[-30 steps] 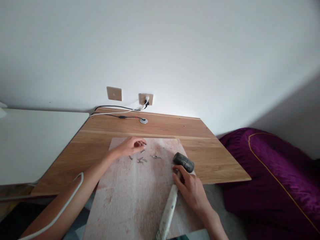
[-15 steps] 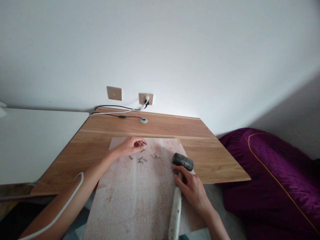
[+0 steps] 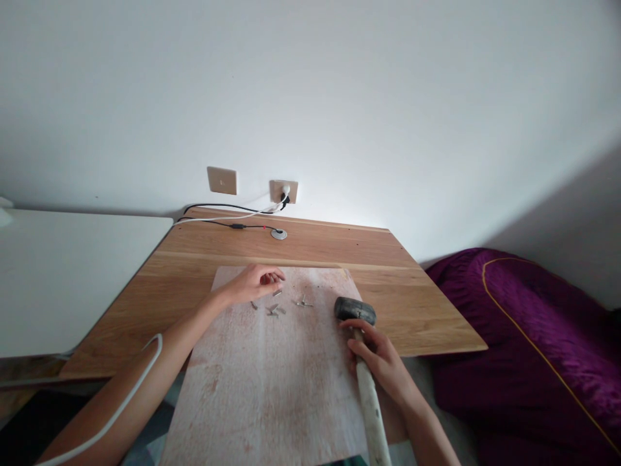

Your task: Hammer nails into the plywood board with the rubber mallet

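A black-headed rubber mallet (image 3: 356, 311) with a worn white handle lies at the right edge of a pale wooden board (image 3: 272, 395). My right hand (image 3: 376, 356) is wrapped round the handle just below the head. Over the board's far left part, my left hand (image 3: 257, 283) is closed, fingers curled inward; whatever they may hold is hidden. Just below its fingertips lies a small metal piece (image 3: 277, 293). Nearer me are a small cluster of metal pieces (image 3: 275, 311) and another small metal piece (image 3: 253, 305). More thin metal pieces (image 3: 303, 303) lie between my hands.
The board lies on a brown wooden table (image 3: 412, 310) against a white wall. Black and white cables run from a wall socket (image 3: 284, 191) past a round cable grommet (image 3: 279, 234). A white surface (image 3: 72, 285) stands on the left, a purple cloth-covered thing (image 3: 524, 336) on the right.
My right hand has slid slightly right and closed round the mallet handle, whose lower end has swung to the right. The mallet head and my left hand have stayed almost still.
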A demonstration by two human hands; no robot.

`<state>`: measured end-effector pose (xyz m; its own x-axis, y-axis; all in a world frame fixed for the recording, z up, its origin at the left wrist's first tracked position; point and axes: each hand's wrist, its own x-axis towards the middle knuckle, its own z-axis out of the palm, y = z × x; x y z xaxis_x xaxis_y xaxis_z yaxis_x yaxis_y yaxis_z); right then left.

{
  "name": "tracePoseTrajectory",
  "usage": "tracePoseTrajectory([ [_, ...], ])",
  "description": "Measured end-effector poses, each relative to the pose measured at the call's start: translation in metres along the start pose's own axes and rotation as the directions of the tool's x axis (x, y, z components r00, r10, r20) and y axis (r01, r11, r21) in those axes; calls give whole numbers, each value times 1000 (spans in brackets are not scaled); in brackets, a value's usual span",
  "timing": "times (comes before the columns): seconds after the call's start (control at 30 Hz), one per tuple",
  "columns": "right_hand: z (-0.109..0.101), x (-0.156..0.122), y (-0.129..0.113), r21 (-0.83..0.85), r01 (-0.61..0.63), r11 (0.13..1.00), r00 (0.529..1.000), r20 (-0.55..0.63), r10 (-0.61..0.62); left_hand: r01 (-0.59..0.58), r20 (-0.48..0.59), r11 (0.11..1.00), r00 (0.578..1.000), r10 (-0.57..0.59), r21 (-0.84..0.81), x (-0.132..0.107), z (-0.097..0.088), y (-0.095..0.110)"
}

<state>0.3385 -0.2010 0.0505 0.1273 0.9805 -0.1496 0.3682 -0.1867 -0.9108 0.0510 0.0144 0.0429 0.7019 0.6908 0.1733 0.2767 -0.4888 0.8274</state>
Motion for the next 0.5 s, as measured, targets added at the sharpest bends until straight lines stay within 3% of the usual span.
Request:
tracePoseTrajectory([
  [0.27,5,0,8,177,17,984,999,-45,-10,-3,2,1000,1000,3,-5,0,0,-1],
  [0.5,9,-1,9,197,67,978,980,-197,-27,5,6,1000,1000,-5,1,0,-1,1],
])
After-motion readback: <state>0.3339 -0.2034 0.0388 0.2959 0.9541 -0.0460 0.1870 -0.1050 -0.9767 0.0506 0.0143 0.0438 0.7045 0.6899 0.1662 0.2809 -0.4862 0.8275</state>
